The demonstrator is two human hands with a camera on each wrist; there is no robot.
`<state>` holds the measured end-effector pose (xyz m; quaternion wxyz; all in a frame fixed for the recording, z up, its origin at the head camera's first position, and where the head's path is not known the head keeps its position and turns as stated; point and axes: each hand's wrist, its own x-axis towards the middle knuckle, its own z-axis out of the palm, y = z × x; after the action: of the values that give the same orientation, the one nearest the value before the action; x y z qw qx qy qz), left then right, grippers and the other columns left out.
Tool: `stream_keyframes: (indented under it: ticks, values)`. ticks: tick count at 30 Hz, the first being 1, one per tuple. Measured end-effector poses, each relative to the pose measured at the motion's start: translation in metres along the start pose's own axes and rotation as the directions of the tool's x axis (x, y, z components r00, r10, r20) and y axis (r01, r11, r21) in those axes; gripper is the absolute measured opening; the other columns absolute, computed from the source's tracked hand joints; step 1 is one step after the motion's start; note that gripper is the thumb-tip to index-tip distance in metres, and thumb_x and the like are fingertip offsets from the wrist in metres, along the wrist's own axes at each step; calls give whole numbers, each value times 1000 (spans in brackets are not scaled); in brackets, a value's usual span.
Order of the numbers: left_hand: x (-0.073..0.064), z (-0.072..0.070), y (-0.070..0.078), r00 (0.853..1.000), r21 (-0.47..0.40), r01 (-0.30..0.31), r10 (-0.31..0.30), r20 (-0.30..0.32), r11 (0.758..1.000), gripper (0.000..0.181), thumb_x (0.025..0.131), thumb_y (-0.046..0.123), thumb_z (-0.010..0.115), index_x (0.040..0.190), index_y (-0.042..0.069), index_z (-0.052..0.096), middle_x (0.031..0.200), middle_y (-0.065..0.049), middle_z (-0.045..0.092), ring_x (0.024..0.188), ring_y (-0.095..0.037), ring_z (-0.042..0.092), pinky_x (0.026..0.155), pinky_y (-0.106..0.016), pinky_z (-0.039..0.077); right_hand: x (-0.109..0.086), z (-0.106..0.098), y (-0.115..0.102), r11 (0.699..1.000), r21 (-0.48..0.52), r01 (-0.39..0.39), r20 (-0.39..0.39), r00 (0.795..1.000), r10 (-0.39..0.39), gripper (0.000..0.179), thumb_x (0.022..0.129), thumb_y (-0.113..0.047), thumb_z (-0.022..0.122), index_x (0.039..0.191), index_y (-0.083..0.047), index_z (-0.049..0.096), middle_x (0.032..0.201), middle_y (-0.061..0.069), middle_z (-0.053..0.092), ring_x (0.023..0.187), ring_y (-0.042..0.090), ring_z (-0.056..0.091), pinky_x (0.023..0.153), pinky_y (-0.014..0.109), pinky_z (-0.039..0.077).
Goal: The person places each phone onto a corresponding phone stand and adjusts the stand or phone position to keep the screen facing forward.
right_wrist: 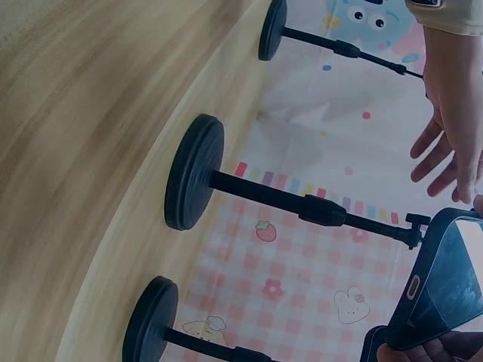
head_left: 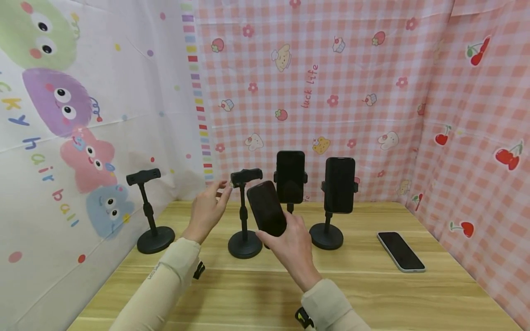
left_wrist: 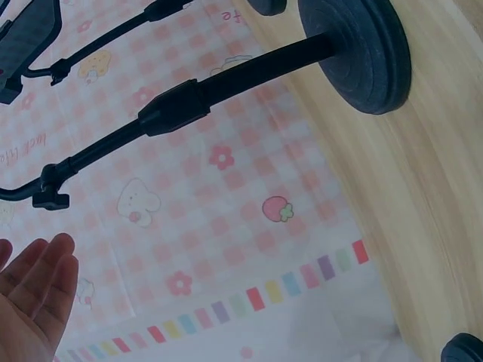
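My right hand [head_left: 291, 243] grips a dark smartphone [head_left: 267, 208], tilted, in front of a black phone stand [head_left: 243, 214] whose clamp [head_left: 246, 176] carries no phone. The right wrist view shows this phone [right_wrist: 441, 279] close to the stand's upper end, with fingers under its lower edge. My left hand [head_left: 208, 207] is at the left end of that clamp, fingers loosely extended; whether the fingertips touch it is hard to tell. In the left wrist view, the left hand's fingers [left_wrist: 45, 283] lie straight, apart from the stand's pole [left_wrist: 173, 105].
To the right, two stands hold upright phones, one phone [head_left: 290, 177] partly behind the held one, the other phone [head_left: 340, 185] farther right. An unloaded stand [head_left: 148, 209] is at the left. A white-edged phone [head_left: 400, 251] lies on the wooden table [head_left: 248, 299]. Patterned cloth [head_left: 352, 69] encloses the table.
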<state>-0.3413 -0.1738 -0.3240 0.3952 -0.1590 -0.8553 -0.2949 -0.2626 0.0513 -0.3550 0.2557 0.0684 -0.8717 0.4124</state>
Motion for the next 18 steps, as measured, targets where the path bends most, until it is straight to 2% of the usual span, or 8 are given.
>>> stream_keyframes:
  ticks: [7, 11, 18]
  values:
    - [2, -1, 5, 999, 11, -43, 43, 11, 999, 43, 101, 34, 60, 132, 4, 59, 122, -14, 67, 90, -27, 71, 72, -45, 56, 7, 1, -2, 999, 16, 30, -10, 1000, -30, 78, 72, -54, 84, 129, -4, 62, 112, 11, 59, 89, 25, 57, 75, 44, 50]
    - [2, -1, 8, 998, 25, -59, 59, 21, 998, 50, 99, 37, 62, 137, 5, 56, 127, -15, 65, 92, -27, 71, 71, -47, 56, 12, 3, -3, 999, 21, 44, -12, 999, -44, 79, 73, -54, 83, 131, -4, 61, 117, 13, 59, 95, 27, 59, 80, 47, 51]
    - [3, 1, 8, 996, 41, -94, 94, 4, 995, 52, 96, 34, 67, 137, 5, 55, 127, -16, 64, 92, -27, 70, 70, -47, 55, 18, 4, -9, 999, 35, 37, 10, 999, -37, 82, 74, -54, 82, 135, -4, 58, 122, 13, 58, 101, 29, 59, 84, 49, 51]
